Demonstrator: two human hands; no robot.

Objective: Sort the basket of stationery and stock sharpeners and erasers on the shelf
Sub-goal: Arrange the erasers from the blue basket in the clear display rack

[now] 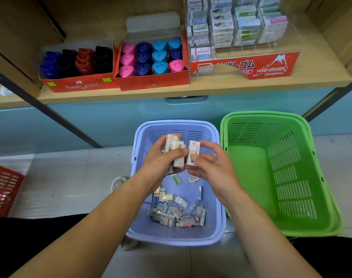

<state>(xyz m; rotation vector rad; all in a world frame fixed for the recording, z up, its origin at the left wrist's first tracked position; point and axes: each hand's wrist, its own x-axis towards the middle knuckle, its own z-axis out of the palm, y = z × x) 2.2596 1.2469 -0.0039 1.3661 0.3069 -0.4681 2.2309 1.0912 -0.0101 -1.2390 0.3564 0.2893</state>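
Observation:
A lilac basket (217,197) on the floor holds several small wrapped erasers (177,213) heaped at its near end. Above the basket my left hand (159,163) grips a bunch of white boxed erasers (172,145) upright. My right hand (211,167) pinches one more white eraser (193,152) right beside that bunch. On the wooden shelf (131,93) stand two red boxes of sharpeners (151,57) and a clear eraser display (231,27) with a red "Hard Eraser" front.
An empty green basket (281,177) sits to the right of the lilac one. A red basket (2,187) shows at the left edge. The left red box (79,63) holds dark blue, black and red sharpeners. Grey floor tiles surround the baskets.

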